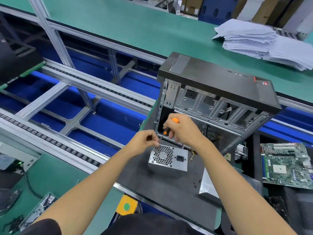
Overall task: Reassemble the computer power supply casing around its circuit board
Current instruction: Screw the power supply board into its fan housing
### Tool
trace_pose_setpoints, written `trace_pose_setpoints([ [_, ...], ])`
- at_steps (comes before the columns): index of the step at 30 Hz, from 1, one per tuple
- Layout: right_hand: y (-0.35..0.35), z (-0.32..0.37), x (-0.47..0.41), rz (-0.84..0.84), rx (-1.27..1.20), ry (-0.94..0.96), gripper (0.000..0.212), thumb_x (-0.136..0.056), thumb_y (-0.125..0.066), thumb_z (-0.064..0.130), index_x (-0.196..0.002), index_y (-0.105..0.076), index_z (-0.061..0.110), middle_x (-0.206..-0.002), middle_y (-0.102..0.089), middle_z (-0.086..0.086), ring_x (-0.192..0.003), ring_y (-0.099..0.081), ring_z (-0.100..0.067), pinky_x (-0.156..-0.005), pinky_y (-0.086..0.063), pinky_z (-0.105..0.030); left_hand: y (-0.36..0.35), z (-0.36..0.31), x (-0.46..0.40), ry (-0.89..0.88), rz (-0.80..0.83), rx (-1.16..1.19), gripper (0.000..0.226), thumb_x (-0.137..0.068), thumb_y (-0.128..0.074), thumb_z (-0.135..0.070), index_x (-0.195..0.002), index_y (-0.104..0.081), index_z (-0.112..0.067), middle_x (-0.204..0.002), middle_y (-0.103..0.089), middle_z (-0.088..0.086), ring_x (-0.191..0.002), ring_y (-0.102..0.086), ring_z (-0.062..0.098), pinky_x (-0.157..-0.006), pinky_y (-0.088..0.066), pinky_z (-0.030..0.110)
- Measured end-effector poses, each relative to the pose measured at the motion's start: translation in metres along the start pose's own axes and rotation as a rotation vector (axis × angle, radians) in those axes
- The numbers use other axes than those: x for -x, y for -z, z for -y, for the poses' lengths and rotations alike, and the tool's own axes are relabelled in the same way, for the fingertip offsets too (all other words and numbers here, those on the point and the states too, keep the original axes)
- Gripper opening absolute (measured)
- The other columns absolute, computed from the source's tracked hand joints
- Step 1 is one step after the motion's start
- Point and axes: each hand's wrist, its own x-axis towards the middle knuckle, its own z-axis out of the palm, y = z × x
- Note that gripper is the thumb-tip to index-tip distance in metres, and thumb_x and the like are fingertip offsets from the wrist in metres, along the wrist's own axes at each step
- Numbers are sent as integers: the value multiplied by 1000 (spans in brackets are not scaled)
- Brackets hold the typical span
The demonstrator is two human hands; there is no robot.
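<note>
Screwdriver [170, 127] in our right hand [183, 128]: we grip its orange-and-black handle with curled fingers, the shaft slanting down and to the left toward the top far-left corner of the power supply [168, 158]. Our left hand [144, 141] pinches thumb and fingertips together right at that corner, beside the shaft's lower end; whatever it pinches is too small for us to make out. The power supply stands on the dark mat [169, 187], its honeycomb fan grille and power socket facing us, thin coloured wires trailing from its right side. Just behind it stands the open computer case [218, 97], its bare metal inside turned toward us. To the right, well apart, a green motherboard [287, 165] lies flat. A silvery metal panel [207, 185] rests on the mat's near right part. On the far green bench sits a stack of white papers [257, 43].
</note>
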Motion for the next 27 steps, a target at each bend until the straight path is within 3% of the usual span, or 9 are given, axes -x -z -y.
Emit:
trace_pose_setpoints([
  [5, 3, 4, -15, -61, 98, 42, 12, -86, -51, 35, -82, -49, 24, -59, -69, -2, -39, -56, -11, -49, -47, -33, 9, -5, -20, -42, -8, -99, 19, -80, -85, -22, -77, -68, -27, -81, -71, -7, -78, -63, 3, -75, -48, 15],
  [9, -1, 3, -25, -132, 196, 48, 17, -85, -56, 33, -75, -46, 25, -56, -67, 0, -37, -54, -4, -46, -41, -25, 12, -5, -30, -71, 25, -214, 18, -78, -87, -24, -78, -69, -25, -80, -72, -10, -78, -65, 5, -78, -53, 26],
  [14, -13, -5, -29, -134, 260, -1, 17, -82, -54, 36, -76, -48, 22, -56, -66, -1, -42, -54, -5, -54, -46, -30, 10, 1, -29, 42, 26, -357, 22, -74, -88, -38, -73, -67, -34, -78, -70, -20, -81, -64, 1, -78, -55, 38],
  [18, -18, -7, -28, -109, 276, 3, 16, -82, -52, 37, -77, -47, 23, -60, -66, -3, -48, -57, -9, -60, -52, -37, 8, 3, -28, 120, 52, -315, 21, -72, -89, -42, -73, -68, -37, -80, -70, -21, -85, -65, 5, -84, -56, 44],
  [21, -18, -6, -29, -108, 289, 7, 17, -84, -53, 37, -78, -47, 22, -64, -66, -7, -57, -62, -19, -63, -53, -40, 10, 3, -28, 135, 87, -307, 21, -71, -89, -45, -72, -69, -38, -79, -70, -23, -84, -66, 5, -84, -58, 44],
  [24, -18, -5, -29, -107, 293, 13, 17, -85, -53, 36, -76, -46, 23, -61, -66, -5, -46, -55, -5, -61, -53, -37, 12, 1, -30, 142, 113, -332, 21, -70, -89, -47, -72, -69, -39, -78, -68, -27, -83, -64, 1, -81, -57, 40],
  [27, -18, -3, -30, -116, 303, 12, 16, -83, -52, 36, -74, -45, 26, -58, -65, -3, -47, -57, -8, -61, -53, -36, 10, 1, -30, 141, 109, -309, 19, -73, -88, -45, -73, -70, -39, -78, -69, -27, -85, -64, 1, -82, -56, 39],
])
